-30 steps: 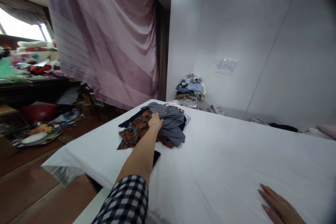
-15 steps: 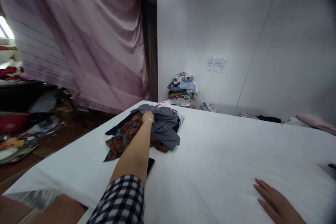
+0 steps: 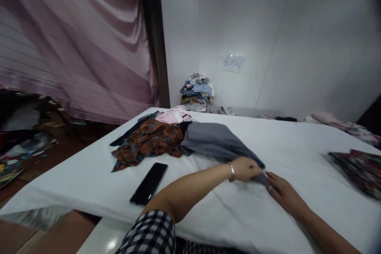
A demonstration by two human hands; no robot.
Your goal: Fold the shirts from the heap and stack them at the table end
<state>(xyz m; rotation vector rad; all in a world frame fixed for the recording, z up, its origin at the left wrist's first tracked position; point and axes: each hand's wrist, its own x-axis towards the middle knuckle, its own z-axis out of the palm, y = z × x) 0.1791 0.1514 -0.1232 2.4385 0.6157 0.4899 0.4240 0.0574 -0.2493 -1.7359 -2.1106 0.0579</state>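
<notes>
A plain grey garment (image 3: 211, 139) stretches across the white table from the clothes pile toward me. My left hand (image 3: 245, 168), with a silver bracelet at the wrist, is closed on its near end. Just to the right, my right hand (image 3: 282, 192) has its fingers extended, the tips at the cloth's end; motion blur hides the exact contact. Beside the grey cloth lies a crumpled brown-and-teal patterned garment (image 3: 151, 139). Behind that are a pink garment (image 3: 169, 116) and a dark navy one (image 3: 126, 137).
A black phone (image 3: 149, 183) lies on the white table (image 3: 297, 143) near my left forearm. Dark patterned clothing (image 3: 357, 170) is at the right. A tall stack of folded clothes (image 3: 197, 91) stands by the wall, and a pink curtain (image 3: 104, 47) hangs at left.
My left hand has drawn the grey garment off the pile, rightward and closer. My right hand has moved left and up to meet it. The phone is now uncovered, and the view has shifted right.
</notes>
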